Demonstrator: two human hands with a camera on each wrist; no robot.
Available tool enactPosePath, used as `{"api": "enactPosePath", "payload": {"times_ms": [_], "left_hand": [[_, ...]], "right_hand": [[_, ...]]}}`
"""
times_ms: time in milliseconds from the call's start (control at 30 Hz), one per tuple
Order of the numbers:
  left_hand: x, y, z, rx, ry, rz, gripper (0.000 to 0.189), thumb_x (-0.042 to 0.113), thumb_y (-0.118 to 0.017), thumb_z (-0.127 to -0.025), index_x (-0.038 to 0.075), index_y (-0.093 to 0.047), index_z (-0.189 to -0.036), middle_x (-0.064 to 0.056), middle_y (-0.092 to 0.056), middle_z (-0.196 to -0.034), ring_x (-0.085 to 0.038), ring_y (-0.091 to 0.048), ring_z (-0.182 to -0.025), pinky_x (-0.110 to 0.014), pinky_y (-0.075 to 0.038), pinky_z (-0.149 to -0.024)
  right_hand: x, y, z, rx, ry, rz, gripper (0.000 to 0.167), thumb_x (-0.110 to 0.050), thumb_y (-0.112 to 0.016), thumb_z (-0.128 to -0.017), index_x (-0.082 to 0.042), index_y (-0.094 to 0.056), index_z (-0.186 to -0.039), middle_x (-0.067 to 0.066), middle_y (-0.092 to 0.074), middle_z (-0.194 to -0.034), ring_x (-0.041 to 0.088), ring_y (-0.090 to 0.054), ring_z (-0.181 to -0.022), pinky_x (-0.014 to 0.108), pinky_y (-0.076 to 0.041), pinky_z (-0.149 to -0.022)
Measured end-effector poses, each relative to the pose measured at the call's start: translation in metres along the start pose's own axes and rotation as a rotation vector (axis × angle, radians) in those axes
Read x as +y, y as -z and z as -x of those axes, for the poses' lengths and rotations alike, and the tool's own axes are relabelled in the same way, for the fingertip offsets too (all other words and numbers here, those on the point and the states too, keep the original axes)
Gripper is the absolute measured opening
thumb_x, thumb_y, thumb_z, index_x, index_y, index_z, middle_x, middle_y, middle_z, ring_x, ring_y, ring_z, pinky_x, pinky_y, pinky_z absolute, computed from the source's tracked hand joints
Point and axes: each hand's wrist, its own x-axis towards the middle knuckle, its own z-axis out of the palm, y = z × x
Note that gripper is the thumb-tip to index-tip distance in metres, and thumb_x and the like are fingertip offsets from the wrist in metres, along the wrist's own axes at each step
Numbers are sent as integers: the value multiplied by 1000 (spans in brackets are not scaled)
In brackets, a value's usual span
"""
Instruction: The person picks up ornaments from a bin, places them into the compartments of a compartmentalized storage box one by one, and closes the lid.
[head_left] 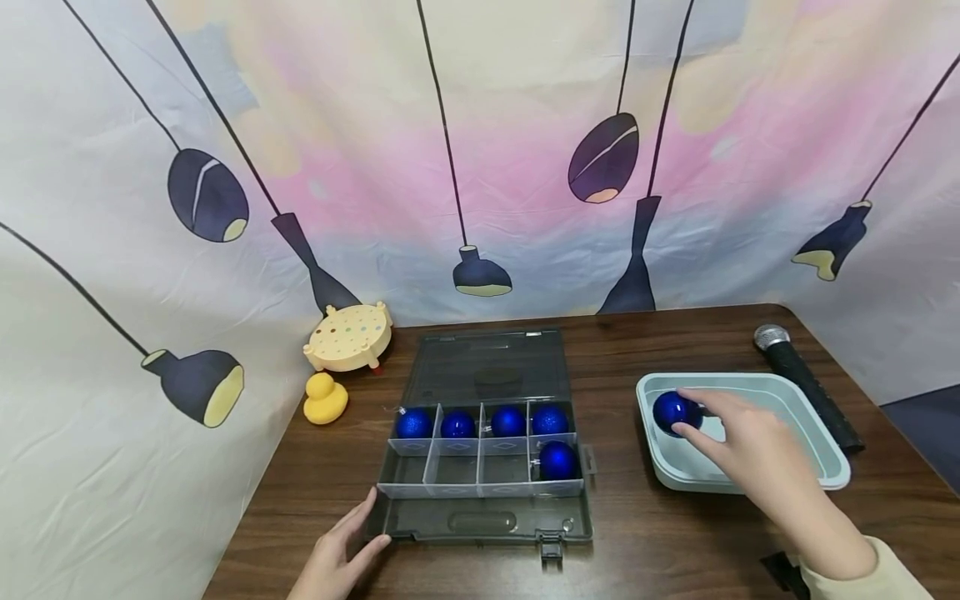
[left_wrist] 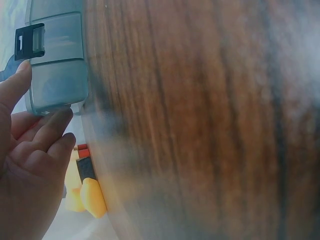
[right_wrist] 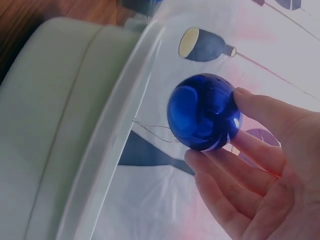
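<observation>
A lane of bare table (head_left: 618,433) is left btwn the divided case (head_left: 420,515) & the tray (head_left: 720,380). Three L front compts (head_left: 452,468) can be entered from above; the rightmost is blocked by a blue ball (head_left: 558,461), & the back row is filled by four more balls (head_left: 508,422). Behind, passage is limited by the folded-back lid (head_left: 487,358) & hanging cloth (head_left: 540,275). Case's front L corner is occupied by the L hand (head_left: 341,550). Tray's R side is hemmed by the mic (head_left: 813,392), its L & mid part overhung by the R hand (head_left: 753,437) w/ held ball (head_left: 671,414).

Blue ball (head_left: 669,412); pale-blue tray (head_left: 712,481); grey case (head_left: 422,521)
</observation>
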Motion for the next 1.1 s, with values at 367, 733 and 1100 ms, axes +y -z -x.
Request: {"api": "enactPosePath", "payload": {"times_ms": [367,733,1100], "left_hand": [[0,0,-1,-22,30,1,60,18,-75,-85,-7,-51,-134,-21,-53,-134,-33,-51,-120,-47,-44,-96],[-1,-1,0,-16,25,3,60,17,-76,-84,-6,-52,-134,-21,-54,-133,-33,-52,-119,-47,-45,-95],[-1,-1,-1,-23,33,7,60,20,-75,-85,-6,-52,-134,-22,-54,-132,-34,-52,-119,-48,-44,-96]], "right_hand": [[-23,-15,-5,51,103,-77,56,-19,-86,-70,-12,-67,-122,9,-65,-120,27,-64,-103,45,-56,-72],[-41,-36,-4,15,243,-156,64,-20,-82,-75,-14,-58,-134,4,-62,-127,24,-61,-108,42,-56,-77],[-58,-54,-5,-75,350,-231,57,-14,-81,-76,-11,-61,-129,3,-58,-130,17,-64,-102,33,-56,-74]]}}
